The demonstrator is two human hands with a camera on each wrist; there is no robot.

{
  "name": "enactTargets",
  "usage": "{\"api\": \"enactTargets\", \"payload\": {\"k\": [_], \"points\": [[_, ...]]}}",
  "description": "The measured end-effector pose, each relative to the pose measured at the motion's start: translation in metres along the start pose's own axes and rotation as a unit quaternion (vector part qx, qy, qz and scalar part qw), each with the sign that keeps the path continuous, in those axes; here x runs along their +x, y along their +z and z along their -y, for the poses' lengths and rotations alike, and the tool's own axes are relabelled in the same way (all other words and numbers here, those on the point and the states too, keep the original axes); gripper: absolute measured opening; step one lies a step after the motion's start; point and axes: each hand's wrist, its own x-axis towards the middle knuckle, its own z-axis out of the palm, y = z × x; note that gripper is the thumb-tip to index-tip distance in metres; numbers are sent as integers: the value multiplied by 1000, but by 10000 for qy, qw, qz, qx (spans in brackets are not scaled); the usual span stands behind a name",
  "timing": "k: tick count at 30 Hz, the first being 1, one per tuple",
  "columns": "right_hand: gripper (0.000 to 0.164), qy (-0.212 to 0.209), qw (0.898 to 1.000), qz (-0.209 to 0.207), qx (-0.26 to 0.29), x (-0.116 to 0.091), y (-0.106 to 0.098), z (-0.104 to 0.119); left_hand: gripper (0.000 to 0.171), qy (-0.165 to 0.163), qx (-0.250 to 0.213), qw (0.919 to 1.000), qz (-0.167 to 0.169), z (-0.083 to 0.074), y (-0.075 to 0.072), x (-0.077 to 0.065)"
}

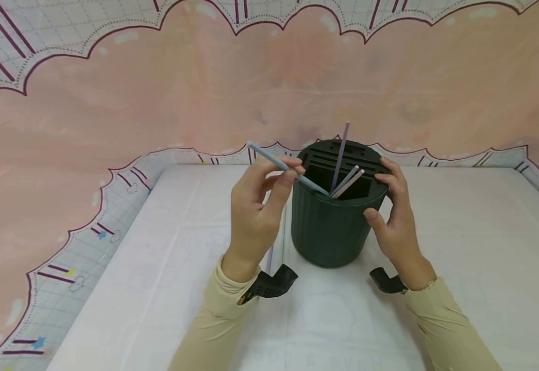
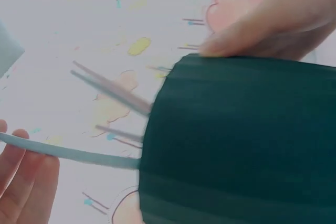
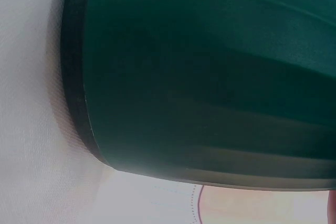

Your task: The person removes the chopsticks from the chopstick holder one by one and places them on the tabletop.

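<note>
A dark green, ribbed round holder (image 1: 332, 229) with a slotted black top (image 1: 343, 152) stands on the table. My left hand (image 1: 262, 211) pinches a light blue straw (image 1: 269, 157) between thumb and fingers. The straw slants down to the right, its lower end at the top's large opening. In the left wrist view the same straw (image 2: 94, 157) reaches the holder's rim. A tall purple straw (image 1: 340, 154), a shorter blue one (image 1: 346, 179) and a pink one (image 1: 350, 183) lean out of that opening. My right hand (image 1: 397, 221) grips the holder's right side, fingers over the rim.
Thin purple and pale green straws (image 1: 270, 257) lie on the white-covered table (image 1: 125, 288), partly hidden behind my left wrist. Black wrist devices (image 1: 276, 282) sit at both cuffs. A peach patterned cloth (image 1: 269, 93) hangs beyond the table's far edge.
</note>
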Motion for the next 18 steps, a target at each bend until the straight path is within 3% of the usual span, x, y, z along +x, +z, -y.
{"api": "enactTargets", "payload": {"k": [5,10,18], "points": [[73,-18,10000,-35,44,-1,1,-1,17,-102,-518,9980,-351,-13,-7,7],[74,26,10000,-46,65,-1,1,-1,24,-109,-737,9950,-662,-19,-16,11],[74,82,9998,-15,155,-1,2,-1,16,-123,-1044,9859,-1300,-21,-36,15]]}}
